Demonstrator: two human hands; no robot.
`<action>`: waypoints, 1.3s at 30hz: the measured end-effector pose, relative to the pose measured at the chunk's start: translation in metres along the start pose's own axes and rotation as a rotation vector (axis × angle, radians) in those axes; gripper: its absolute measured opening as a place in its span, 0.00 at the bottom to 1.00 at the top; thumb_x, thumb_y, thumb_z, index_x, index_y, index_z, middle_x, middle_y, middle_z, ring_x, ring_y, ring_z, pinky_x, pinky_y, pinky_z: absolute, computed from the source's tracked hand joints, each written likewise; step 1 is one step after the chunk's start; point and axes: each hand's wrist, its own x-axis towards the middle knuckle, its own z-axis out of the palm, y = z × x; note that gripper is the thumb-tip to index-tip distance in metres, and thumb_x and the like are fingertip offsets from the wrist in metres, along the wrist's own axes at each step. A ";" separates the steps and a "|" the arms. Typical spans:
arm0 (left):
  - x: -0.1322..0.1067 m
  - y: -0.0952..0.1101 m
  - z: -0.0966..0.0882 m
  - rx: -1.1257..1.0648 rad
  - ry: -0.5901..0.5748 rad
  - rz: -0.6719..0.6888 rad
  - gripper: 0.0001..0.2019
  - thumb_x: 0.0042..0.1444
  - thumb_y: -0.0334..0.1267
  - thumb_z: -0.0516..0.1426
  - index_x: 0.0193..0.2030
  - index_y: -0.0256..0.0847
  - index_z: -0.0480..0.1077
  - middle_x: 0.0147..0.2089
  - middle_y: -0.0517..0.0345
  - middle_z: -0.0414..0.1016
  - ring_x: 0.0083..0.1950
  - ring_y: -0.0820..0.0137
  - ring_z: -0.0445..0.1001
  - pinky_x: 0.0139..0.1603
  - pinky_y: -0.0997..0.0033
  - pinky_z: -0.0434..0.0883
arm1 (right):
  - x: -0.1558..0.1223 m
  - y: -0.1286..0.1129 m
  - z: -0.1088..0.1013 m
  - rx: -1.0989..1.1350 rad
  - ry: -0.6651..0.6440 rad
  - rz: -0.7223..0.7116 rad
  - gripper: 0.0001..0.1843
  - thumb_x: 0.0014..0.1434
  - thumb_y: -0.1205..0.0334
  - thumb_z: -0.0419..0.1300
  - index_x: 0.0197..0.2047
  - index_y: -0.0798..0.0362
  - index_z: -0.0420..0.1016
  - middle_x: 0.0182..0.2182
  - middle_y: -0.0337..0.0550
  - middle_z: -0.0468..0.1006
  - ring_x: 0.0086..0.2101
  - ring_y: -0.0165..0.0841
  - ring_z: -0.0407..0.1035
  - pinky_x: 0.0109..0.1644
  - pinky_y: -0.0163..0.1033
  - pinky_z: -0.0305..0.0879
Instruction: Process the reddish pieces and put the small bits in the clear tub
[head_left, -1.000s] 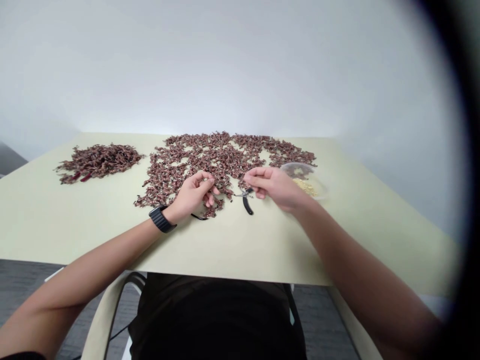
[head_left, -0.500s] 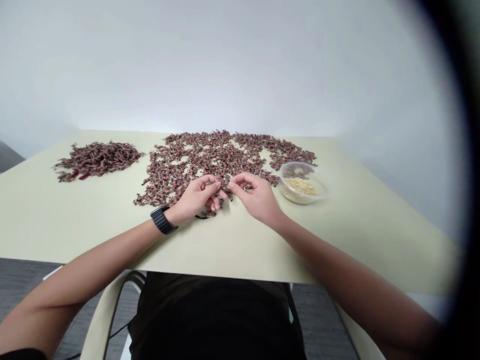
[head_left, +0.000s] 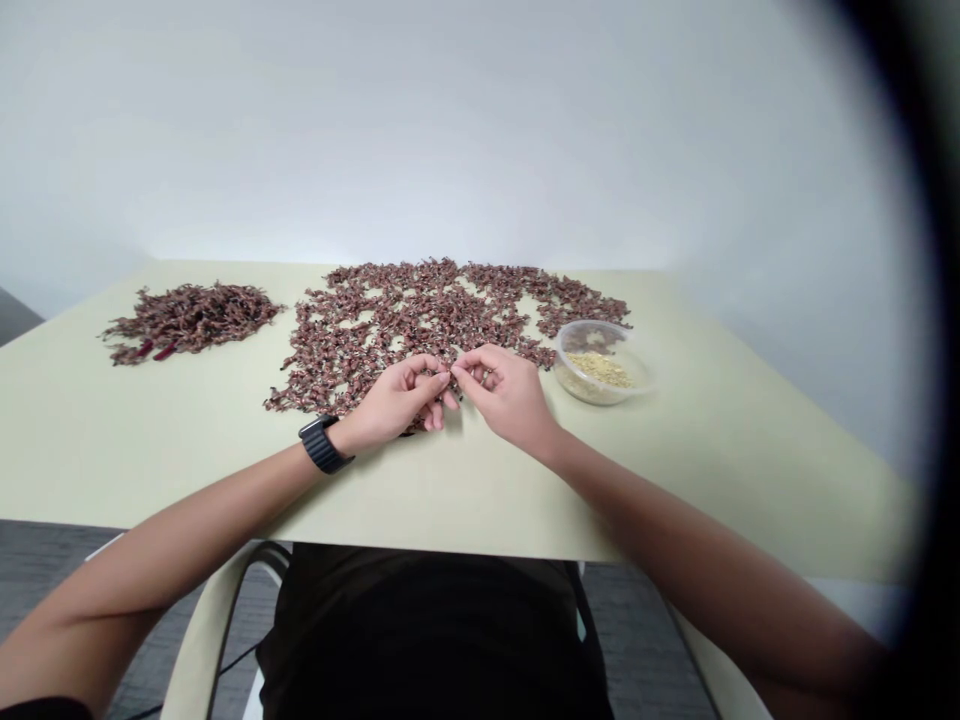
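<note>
My left hand [head_left: 397, 400], with a black watch at the wrist, and my right hand [head_left: 504, 393] meet fingertip to fingertip at the near edge of a wide spread of small reddish-brown dried pieces [head_left: 420, 315]. Both hands are pinched together on something tiny between them that I cannot make out. A dark object lies partly hidden under my left hand. A clear plastic bowl [head_left: 600, 375] with pale yellowish bits inside stands just right of my right hand.
A separate heap of the same reddish-brown pieces [head_left: 187, 318] lies at the far left of the pale green table [head_left: 712, 470]. A plain white wall stands behind the table. My chair and dark-clothed lap show below the near edge.
My right hand has moved left, away from the bowl, to meet my left hand. The small black-handled tool seen by it a second ago is out of sight now.
</note>
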 end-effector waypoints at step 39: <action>-0.003 -0.005 -0.002 0.137 -0.021 0.060 0.17 0.67 0.52 0.57 0.49 0.38 0.65 0.30 0.59 0.74 0.22 0.78 0.68 0.20 0.81 0.62 | 0.006 0.009 -0.007 0.310 -0.188 0.193 0.13 0.61 0.51 0.67 0.36 0.52 0.77 0.30 0.41 0.75 0.28 0.31 0.67 0.28 0.35 0.63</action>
